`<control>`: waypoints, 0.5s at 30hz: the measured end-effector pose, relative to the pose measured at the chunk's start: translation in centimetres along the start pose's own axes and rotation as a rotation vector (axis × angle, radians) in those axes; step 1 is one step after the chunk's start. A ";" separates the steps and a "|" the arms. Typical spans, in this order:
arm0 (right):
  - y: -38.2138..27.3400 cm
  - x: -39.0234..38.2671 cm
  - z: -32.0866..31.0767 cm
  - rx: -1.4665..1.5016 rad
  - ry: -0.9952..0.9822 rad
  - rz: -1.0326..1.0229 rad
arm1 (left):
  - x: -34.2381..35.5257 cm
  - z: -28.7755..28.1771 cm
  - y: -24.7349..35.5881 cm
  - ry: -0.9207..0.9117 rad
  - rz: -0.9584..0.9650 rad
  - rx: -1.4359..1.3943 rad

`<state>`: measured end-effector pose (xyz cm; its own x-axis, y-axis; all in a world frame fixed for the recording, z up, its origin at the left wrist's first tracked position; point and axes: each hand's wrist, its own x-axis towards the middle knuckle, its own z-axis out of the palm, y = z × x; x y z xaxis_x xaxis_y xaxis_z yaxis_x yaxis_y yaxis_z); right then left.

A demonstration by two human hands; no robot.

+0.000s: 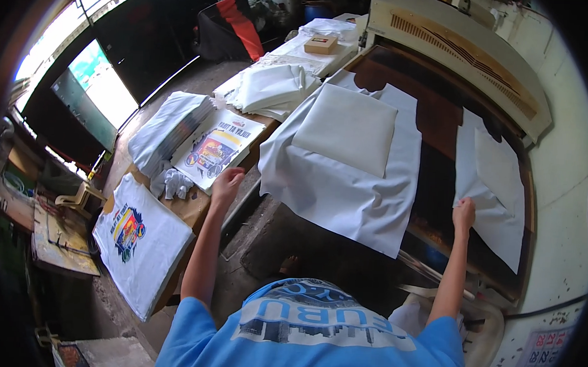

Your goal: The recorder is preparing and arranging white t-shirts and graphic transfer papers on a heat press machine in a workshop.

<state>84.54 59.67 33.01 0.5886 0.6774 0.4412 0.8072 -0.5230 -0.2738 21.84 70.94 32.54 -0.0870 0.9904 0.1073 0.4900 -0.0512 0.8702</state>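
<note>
My right hand (463,213) pinches the near left edge of a white fabric panel (492,213) on the dark bed of a large heat press (435,156). A pale sheet (495,166) lies on that panel. Closed, my left hand (227,186) is at the near right corner of a stack of colour-printed sheets (215,148); whatever its fingers hold is hidden. Between my hands, another white garment panel (345,205) hangs over the press's front edge. A square off-white sheet (348,129) rests on top of it.
Folded white fabric (169,129) is piled left of the printed sheets. A printed white shirt panel (140,243) drapes over the table's near end. More white cloth (271,87) and a small brown box (321,45) lie farther back. A beige plastic chair (489,333) stands by the press.
</note>
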 end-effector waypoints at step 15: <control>-14.5 -20.7 -6.9 0.311 -0.295 -0.139 | 16.3 15.9 1.7 -0.180 -0.105 0.146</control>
<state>60.39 49.67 33.72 0.4254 0.8722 0.2416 0.8280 -0.2672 -0.4930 35.09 89.00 28.12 0.0057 0.9969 -0.0789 0.6075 0.0592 0.7921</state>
